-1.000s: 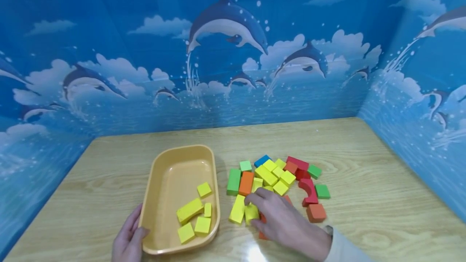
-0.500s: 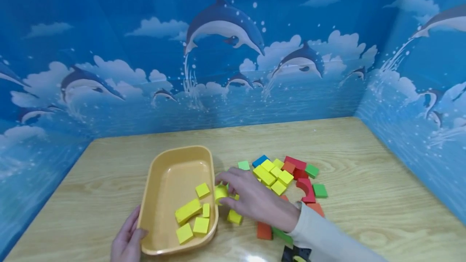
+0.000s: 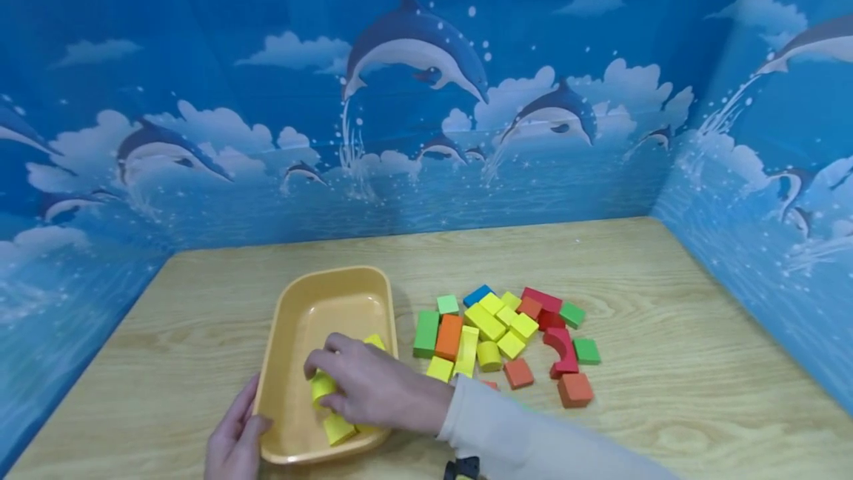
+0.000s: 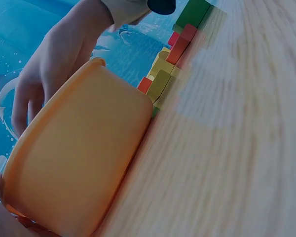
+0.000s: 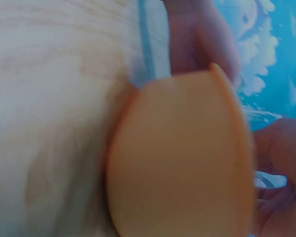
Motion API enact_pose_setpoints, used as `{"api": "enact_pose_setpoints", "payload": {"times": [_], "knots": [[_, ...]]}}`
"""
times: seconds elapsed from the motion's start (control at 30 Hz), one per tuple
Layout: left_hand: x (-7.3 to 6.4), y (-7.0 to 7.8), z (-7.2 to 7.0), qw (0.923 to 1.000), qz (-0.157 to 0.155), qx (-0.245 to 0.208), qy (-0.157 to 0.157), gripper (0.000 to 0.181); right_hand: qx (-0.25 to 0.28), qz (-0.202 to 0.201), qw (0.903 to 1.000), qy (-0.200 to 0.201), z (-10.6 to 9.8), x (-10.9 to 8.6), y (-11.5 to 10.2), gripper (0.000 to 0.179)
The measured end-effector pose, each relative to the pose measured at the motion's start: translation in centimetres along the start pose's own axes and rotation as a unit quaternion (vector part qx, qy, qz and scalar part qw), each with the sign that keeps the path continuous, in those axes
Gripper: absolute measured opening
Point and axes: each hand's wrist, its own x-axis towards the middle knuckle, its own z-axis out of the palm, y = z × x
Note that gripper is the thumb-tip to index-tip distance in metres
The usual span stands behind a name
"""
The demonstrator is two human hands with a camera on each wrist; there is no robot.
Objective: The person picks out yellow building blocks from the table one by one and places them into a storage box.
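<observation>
My left hand point(image 3: 233, 435) grips the left wall of an orange plastic tray point(image 3: 296, 332), its thumb over the rim. Over the tray's front half, my right hand point(image 3: 380, 384) reaches in and pinches a yellow cylinder block point(image 3: 323, 387) between thumb and fingers. A yellow square block point(image 3: 340, 428) lies just below it; another yellow block point(image 3: 375, 341) peeks out behind the hand. The hand covers the other blocks in the tray. In the left wrist view, the right hand point(image 4: 64, 57) dips behind the tray wall point(image 4: 84, 153). The right wrist view is blurred.
Right of the tray, loose blocks lie on the wooden table point(image 3: 220, 302): several yellow ones point(image 3: 485, 322), a green block point(image 3: 426, 333), an orange block point(image 3: 449, 337), a red arch point(image 3: 563, 350) and a blue block point(image 3: 478, 295). Dolphin-printed sheets point(image 3: 413, 132) stand around the table.
My right hand has picked the yellow cylinder from the pile and carried it left over the tray's rim into the tray. My left hand stays on the tray.
</observation>
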Motion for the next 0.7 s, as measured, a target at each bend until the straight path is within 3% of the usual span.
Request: {"api": "enact_pose_setpoints", "payload": {"times": [0.27, 0.53, 0.7], "knots": [[0.0, 0.1, 0.1, 0.9996, 0.007, 0.028, 0.004, 0.06, -0.05, -0.012, 0.9983, -0.028, 2.9, 1.7, -1.1, 0.031], [0.0, -0.3, -0.1, 0.9988, 0.039, -0.026, -0.01, 0.063, -0.089, -0.022, 0.9956, -0.019, 3.2, 1.9, -1.2, 0.028], [0.0, -0.2, -0.2, 0.9998, 0.018, -0.004, -0.005, 0.059, -0.085, -0.023, 0.9961, -0.007, 3.0, 1.6, -1.4, 0.027]]}}
